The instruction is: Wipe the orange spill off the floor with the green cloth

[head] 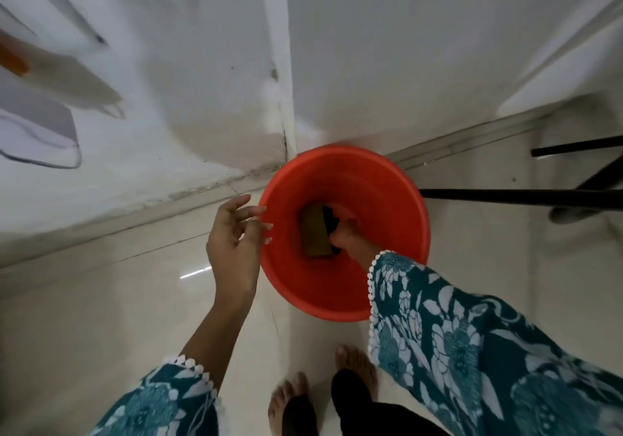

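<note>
A red plastic bucket [313, 287] stands on the pale tiled floor in the corner of two white walls. At its bottom lie an olive rectangular pad [315, 233] and, right beside it, a dark bunched cloth [329, 217] that looks almost black in the shade. My right hand [349, 238] reaches down into the bucket, fingers curled on that cloth. My left hand [232, 243] hovers just outside the bucket's left rim with fingers spread, holding nothing. No orange spill shows on the floor.
Black metal furniture legs [505, 196] run along the floor right of the bucket. My bare feet [354, 361] stand just in front of it. Blurred pale objects with an orange part [11, 59] hang at the upper left wall.
</note>
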